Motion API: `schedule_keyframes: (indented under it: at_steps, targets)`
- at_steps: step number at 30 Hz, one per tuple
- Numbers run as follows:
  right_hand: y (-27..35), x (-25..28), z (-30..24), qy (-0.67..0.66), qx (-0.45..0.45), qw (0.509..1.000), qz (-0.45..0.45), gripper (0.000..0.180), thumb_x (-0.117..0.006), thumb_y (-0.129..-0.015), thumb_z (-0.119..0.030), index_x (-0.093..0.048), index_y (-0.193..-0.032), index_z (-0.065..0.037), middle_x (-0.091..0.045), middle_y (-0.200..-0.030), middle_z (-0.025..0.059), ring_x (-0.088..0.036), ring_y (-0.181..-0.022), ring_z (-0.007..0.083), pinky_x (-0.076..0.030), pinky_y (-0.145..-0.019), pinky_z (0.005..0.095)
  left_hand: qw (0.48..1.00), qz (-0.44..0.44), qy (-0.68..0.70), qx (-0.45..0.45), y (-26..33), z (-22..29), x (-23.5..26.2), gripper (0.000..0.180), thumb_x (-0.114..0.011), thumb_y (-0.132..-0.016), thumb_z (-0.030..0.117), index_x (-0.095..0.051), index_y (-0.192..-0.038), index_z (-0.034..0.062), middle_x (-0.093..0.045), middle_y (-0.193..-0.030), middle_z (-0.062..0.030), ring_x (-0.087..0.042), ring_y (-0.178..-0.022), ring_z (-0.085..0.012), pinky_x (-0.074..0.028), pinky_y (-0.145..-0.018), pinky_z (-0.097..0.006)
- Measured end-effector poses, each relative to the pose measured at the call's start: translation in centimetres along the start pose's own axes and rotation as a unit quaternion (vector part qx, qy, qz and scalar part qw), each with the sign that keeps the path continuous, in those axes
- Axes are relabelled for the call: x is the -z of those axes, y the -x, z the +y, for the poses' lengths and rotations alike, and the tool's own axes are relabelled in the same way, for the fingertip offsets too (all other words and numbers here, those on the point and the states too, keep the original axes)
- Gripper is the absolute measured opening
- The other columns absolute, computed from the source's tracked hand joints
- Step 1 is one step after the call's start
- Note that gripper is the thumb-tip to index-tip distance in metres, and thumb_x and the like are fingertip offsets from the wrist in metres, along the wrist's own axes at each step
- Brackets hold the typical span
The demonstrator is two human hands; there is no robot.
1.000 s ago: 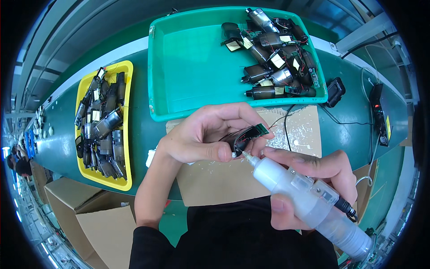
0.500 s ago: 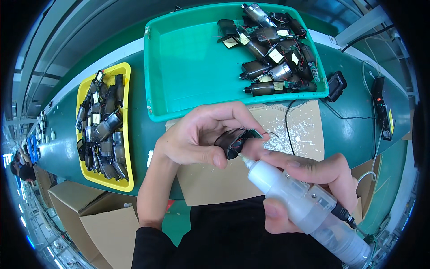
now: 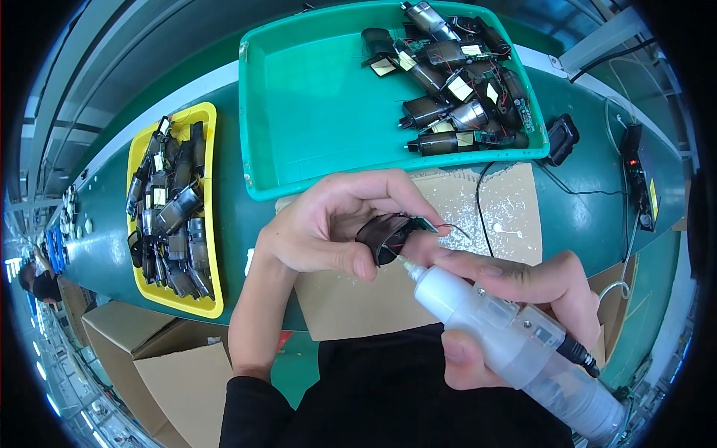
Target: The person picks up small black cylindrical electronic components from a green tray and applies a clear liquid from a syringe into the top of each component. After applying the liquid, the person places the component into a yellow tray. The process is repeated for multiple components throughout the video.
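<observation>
My left hand (image 3: 317, 228) is curled round a dark, wrapped motor unit (image 3: 379, 233), with its open end facing my right hand. A small green circuit board (image 3: 424, 223) and thin red and black wires stick out of the unit near my left fingertips. In my right hand (image 3: 549, 287) lies a white, half-clear dispensing pen (image 3: 448, 297), tilted with its nozzle pointing up and left. The nozzle tip is at the lower edge of the unit's open end; whether it touches cannot be told. A black cable plug (image 3: 576, 354) joins the pen's side.
A green tray (image 3: 314, 97) at the back carries several similar units on its right side. To the left stands a yellow tray (image 3: 217, 254) full of more. Below my hands lies a white-speckled cardboard sheet (image 3: 515, 213). A power strip (image 3: 635, 179) sits far right; a cardboard box (image 3: 183, 381) stands lower left.
Both hands hold almost the same pose. The pen and the motor unit have shifted only very slightly, with the nozzle still at the unit's open end.
</observation>
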State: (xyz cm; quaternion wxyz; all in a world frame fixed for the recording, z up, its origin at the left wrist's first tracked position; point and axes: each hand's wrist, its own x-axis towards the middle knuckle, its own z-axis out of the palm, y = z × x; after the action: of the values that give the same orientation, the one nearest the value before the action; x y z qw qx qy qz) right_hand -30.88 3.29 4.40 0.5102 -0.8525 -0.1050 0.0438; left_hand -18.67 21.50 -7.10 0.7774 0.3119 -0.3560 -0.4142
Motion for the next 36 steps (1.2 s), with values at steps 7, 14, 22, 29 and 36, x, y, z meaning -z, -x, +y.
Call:
schedule_keyframes:
  at_steps: [7, 14, 22, 29, 36]
  targets:
    - [-0.11, -0.28, 0.52, -0.01, 0.024, 1.0, 0.002, 0.05, -0.072, -0.075, -0.005, -0.032, -0.105, 0.001, -0.059, -0.112, 0.0251, -0.059, -0.109, 0.0269, -0.044, -0.094, 0.0328, 1.0, 0.011, -0.019, -0.004, 0.21, 0.04, -0.12, 0.067, -0.08, -0.072, 0.029, -0.05, -0.118, -0.0086, -0.06, -0.105, -0.0139, -0.057, -0.092, -0.0177, -0.045, -0.08, -0.03]
    - [-0.07, -0.15, 0.25, -0.009, 0.022, 1.0, 0.009, 0.049, -0.071, -0.076, -0.004, -0.032, -0.104, 0.001, -0.059, -0.11, 0.026, -0.059, -0.109, 0.0283, -0.045, -0.094, 0.0339, 1.0, 0.009, 0.004, 0.006, -0.1, 0.12, -0.16, 0.066, -0.081, -0.069, 0.029, -0.051, -0.114, -0.0083, -0.06, -0.1, -0.0152, -0.057, -0.089, -0.0199, -0.045, -0.076, -0.031]
    - [-0.09, -0.11, 0.74, -0.03, 0.032, 0.999, -0.002, 0.047, -0.07, -0.077, -0.007, -0.032, -0.102, 0.002, -0.06, -0.108, 0.0255, -0.059, -0.107, 0.0303, -0.044, -0.095, 0.0369, 0.999, 0.037, -0.013, 0.017, 0.03, 0.3, -0.42, 0.064, -0.084, -0.065, 0.03, -0.053, -0.106, -0.0079, -0.059, -0.094, -0.019, -0.058, -0.084, -0.0249, -0.045, -0.066, -0.033]
    - [-0.05, -0.25, 0.54, -0.032, 0.028, 0.999, 0.006, 0.047, -0.07, -0.078, -0.007, -0.032, -0.102, 0.002, -0.059, -0.108, 0.0257, -0.059, -0.108, 0.0313, -0.045, -0.095, 0.0379, 1.0, 0.023, -0.013, 0.014, -0.03, 0.22, -0.33, 0.065, -0.084, -0.065, 0.03, -0.053, -0.106, -0.0095, -0.06, -0.098, -0.0196, -0.059, -0.086, -0.0257, -0.047, -0.067, -0.033]
    - [-0.06, -0.6, 0.48, -0.042, 0.028, 0.999, 0.012, 0.047, -0.069, -0.078, -0.006, -0.031, -0.102, 0.002, -0.059, -0.108, 0.0262, -0.059, -0.109, 0.0313, -0.045, -0.095, 0.038, 1.0, 0.02, -0.009, 0.005, 0.09, 0.11, -0.29, 0.065, -0.084, -0.066, 0.029, -0.052, -0.107, -0.0108, -0.06, -0.1, -0.0197, -0.059, -0.087, -0.0259, -0.047, -0.068, -0.034]
